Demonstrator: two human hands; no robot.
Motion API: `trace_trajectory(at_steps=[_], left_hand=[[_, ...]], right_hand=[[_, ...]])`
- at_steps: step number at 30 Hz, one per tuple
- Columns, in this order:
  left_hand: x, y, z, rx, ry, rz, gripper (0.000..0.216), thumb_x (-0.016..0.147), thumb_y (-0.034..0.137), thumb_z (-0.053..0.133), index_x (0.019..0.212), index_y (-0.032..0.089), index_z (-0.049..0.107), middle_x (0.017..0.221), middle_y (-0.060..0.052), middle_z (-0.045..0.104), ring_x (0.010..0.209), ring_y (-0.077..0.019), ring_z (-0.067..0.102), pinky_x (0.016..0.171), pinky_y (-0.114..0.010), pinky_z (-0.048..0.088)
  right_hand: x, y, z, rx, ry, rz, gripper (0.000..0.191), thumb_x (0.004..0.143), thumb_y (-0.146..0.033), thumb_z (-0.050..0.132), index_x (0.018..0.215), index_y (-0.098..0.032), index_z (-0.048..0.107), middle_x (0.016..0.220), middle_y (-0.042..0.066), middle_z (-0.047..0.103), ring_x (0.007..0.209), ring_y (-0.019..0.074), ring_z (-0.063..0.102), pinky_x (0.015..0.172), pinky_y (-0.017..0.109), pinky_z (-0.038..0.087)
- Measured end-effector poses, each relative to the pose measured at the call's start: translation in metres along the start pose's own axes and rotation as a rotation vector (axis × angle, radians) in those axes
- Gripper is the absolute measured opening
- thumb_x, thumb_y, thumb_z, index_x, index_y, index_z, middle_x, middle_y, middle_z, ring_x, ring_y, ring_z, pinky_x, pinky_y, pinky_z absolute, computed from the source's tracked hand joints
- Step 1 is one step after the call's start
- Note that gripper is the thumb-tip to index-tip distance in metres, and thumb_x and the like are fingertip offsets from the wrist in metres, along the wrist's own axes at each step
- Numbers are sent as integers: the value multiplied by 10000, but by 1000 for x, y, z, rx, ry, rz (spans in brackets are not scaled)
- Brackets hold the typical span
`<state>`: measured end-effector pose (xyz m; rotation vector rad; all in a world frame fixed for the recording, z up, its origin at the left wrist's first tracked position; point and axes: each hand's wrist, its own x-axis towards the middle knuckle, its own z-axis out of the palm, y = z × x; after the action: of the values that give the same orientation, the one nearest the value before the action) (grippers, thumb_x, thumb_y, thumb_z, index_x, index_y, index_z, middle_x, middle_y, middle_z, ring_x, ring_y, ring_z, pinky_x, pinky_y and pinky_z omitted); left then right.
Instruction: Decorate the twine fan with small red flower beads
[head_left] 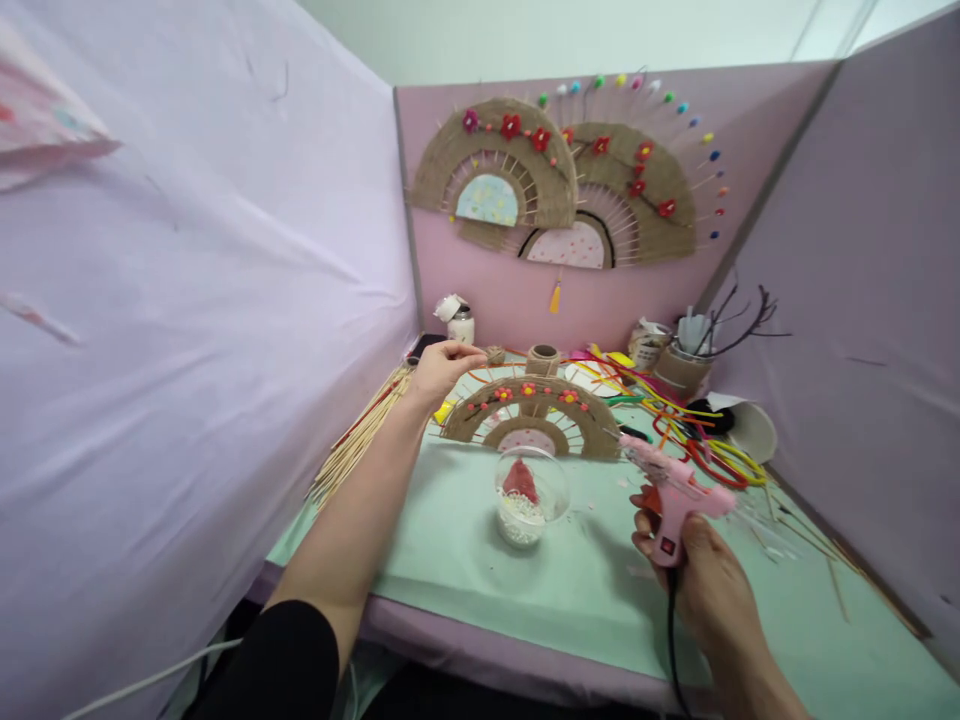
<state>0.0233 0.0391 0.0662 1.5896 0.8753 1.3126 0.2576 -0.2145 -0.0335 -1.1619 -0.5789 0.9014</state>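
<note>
My right hand [701, 575] grips a pink hot glue gun [671, 488] by its handle, nozzle pointing left toward a burlap fan [536, 415] decorated with red flowers, which lies on the green mat [465, 545]. My left hand [442, 368] reaches out past the fan's left end, fingers pinched close to a small twine ball [494, 354]; I cannot tell whether it holds anything. A clear glass globe [529, 492] with a red figure and white beads inside stands in front of the fan.
A bundle of thin wooden sticks [360, 435] lies at the left edge. Coloured pipe cleaners [682, 420], a twine spool [542, 358], jars [459, 322] and a cup of twigs [686, 360] crowd the back right. Two finished fans [555, 180] hang on the pink back wall.
</note>
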Motion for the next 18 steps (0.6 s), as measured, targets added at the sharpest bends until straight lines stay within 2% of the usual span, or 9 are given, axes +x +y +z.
trace_trajectory(at_steps=[4,8,18], left_hand=[[22,12,13,87,-142,17,234,551,304,828,689,136,742,638,-40,662,660,-147,574,673,-291,430],[35,7,17,105,-248,-11,239,541,309,841,688,145,748,706,-68,700,683,-160,604,691,-301,448],[48,7,25,159,-337,-56,235,511,300,852,663,155,748,705,-69,708,675,-151,593,660,-276,452]], right_hand=[[6,8,-4,37,-16,17,548,681,-643,710,936,-157,705,691,44,645,537,125,514,460,240,427],[7,16,-9,56,-18,48,562,686,-641,704,941,-140,712,676,43,646,526,128,508,461,244,421],[8,27,-15,150,7,99,491,722,-606,697,893,-145,707,688,38,650,539,125,512,508,250,436]])
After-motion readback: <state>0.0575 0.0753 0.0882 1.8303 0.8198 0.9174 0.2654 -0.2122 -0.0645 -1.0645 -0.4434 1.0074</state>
